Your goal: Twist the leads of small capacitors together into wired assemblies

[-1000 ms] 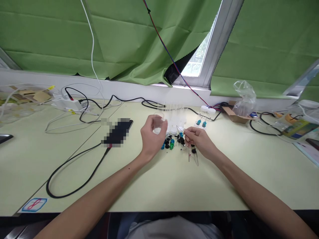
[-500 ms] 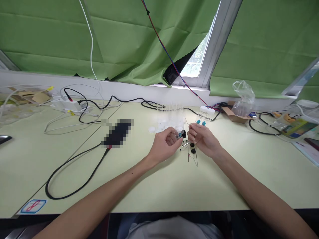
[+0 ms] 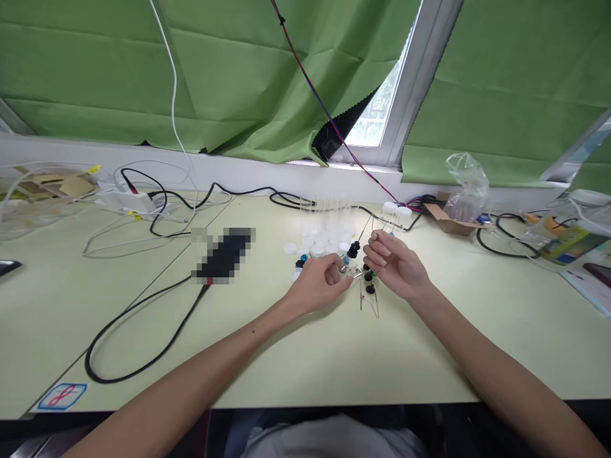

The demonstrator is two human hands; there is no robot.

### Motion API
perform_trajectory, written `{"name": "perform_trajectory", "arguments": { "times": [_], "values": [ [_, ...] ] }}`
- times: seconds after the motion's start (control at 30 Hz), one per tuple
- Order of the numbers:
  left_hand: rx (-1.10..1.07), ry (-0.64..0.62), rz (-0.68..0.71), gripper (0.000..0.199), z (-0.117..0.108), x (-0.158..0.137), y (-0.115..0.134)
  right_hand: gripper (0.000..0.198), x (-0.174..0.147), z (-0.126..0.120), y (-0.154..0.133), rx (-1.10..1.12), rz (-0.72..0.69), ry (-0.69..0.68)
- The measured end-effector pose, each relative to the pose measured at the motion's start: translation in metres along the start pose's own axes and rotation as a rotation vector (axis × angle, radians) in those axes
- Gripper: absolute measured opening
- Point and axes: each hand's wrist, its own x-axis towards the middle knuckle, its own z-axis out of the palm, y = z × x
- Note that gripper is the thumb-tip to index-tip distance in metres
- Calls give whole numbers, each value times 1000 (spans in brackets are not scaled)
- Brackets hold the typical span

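Observation:
My left hand [image 3: 317,280] is closed low over the table, thumb and fingertips at a small bent metal piece [image 3: 357,273]. To its right my right hand [image 3: 396,262] is raised, thumb and index finger pinched together; whatever lies between them is too small to make out. Beyond the left fingertips are black stacked round parts [image 3: 354,249]. More black round parts [image 3: 370,289] and a thin bent wire [image 3: 377,308] lie below the right hand. Left of the left hand sit a blue bead-like part [image 3: 304,259] and white round caps [image 3: 290,249].
Clear upright tubes [image 3: 327,213] stand behind the hands. White-topped wire parts [image 3: 397,210] are at the back right, near an open cardboard box [image 3: 453,219] with a plastic bag. A black cable [image 3: 90,356] loops on the left from a blurred dark device [image 3: 226,251].
My left hand has lowered slightly, with the metal piece now showing at its fingertips. My right hand has shifted a little to the right, still pinched. The black stacked parts are now more exposed.

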Motion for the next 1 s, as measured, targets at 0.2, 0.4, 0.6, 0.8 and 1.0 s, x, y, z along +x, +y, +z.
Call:
{"name": "perform_trajectory", "arguments": {
  "times": [0.2, 0.4, 0.6, 0.8, 1.0],
  "values": [
    [-8, 15, 17, 24, -1, -1, 1, 28, -1, 1, 4, 12, 9, -44],
    [-46, 18, 41, 30, -2, -2, 3, 24, -2, 3, 6, 154, 67, -79],
    [-91, 41, 54, 31, -1, -2, 7, 24, -2, 3, 7, 251, 104, -94],
    [-75, 56, 75, 30, -1, -2, 6, 22, -4, 4, 9, 310, 152, -111],
    [-49, 58, 85, 24, 0, -2, 3, 21, -4, 5, 12, 302, 168, -122]
  ]
}}
